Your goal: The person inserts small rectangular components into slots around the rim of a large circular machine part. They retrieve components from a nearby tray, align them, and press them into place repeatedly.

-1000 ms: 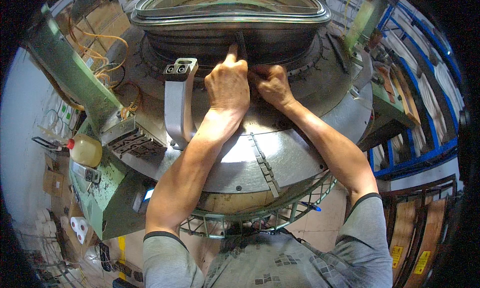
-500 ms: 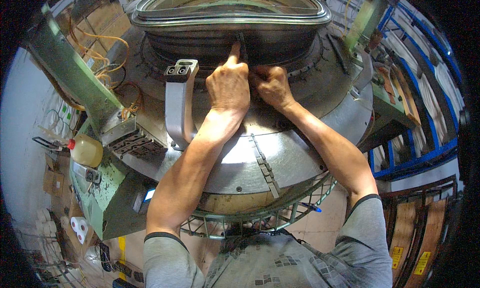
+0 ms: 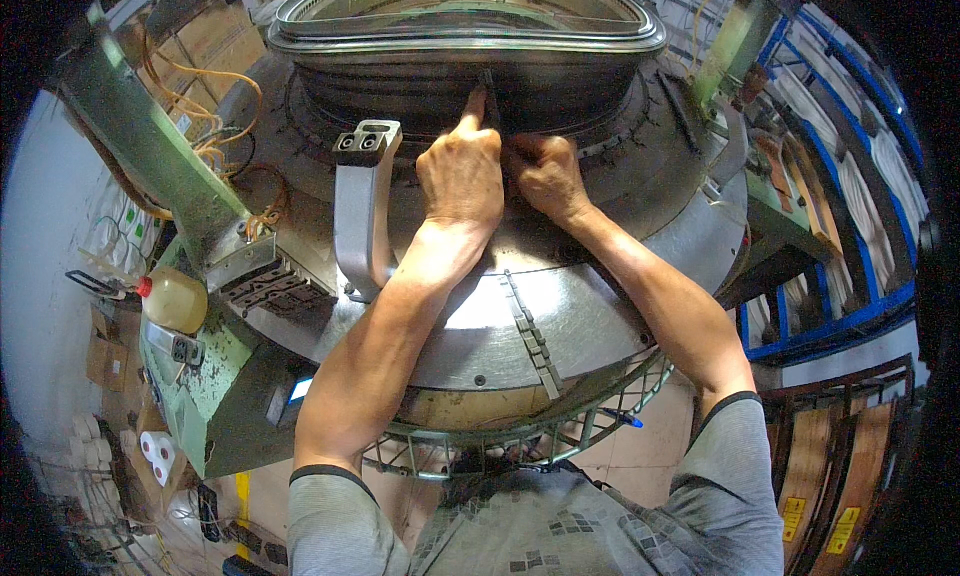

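over the last second the left hand [image 3: 460,181] has barely shifted, only its outstretched index finger leaning slightly right, its tip beside or touching the narrow dark strip [image 3: 488,84] upright against the machine's dark cylinder wall [image 3: 385,88]. its other fingers are curled, and the right hand [image 3: 548,174] stays bunched just beside it, fingertips hidden, so i cannot tell whether either grasps anything; this suggests fine work continuing at one spot.

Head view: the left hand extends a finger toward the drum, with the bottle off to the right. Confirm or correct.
Wrong side: the head view shows the bottle off to the left. The left hand does extend a finger toward the drum.
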### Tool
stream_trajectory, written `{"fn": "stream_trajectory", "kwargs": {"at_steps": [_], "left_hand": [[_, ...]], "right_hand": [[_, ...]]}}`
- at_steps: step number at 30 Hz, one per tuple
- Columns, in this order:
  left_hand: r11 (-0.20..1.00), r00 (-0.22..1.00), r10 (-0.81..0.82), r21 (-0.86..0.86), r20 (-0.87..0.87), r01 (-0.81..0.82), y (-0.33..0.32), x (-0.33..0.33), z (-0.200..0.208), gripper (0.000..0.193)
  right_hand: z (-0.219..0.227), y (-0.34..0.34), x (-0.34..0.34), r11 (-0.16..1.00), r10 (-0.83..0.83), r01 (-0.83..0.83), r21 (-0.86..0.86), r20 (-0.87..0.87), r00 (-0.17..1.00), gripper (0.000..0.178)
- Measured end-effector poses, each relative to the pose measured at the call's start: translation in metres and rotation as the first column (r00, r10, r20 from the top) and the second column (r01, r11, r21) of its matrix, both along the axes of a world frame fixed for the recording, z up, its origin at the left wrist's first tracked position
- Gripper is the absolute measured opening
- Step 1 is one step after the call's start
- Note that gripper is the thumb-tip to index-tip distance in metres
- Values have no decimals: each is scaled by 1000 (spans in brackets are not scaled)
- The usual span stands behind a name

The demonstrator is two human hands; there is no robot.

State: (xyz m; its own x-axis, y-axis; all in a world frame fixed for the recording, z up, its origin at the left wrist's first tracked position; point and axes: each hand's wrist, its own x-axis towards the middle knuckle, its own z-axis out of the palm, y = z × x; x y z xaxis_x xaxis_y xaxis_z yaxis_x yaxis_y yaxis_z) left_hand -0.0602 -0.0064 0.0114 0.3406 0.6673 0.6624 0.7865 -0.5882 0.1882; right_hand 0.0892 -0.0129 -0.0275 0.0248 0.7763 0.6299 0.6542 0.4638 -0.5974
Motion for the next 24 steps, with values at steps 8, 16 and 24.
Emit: {"fn": "stream_trajectory", "kwargs": {"at_steps": [8, 16, 24], "left_hand": [[1000, 1000, -17, 7, 23, 17, 1, 0, -1, 7], [999, 1000, -13, 30, -10, 14, 0, 0, -1, 10], [999, 999, -33, 4, 22, 33, 1, 1, -2, 10]], "right_hand": [[0, 0, -1, 999, -21, 20, 30, 20, 1000, 12], [2, 0, -2, 999, -18, 18, 27, 7, 1000, 11], [7, -4, -1, 997, -28, 29, -71, 11, 1000, 22]]}}
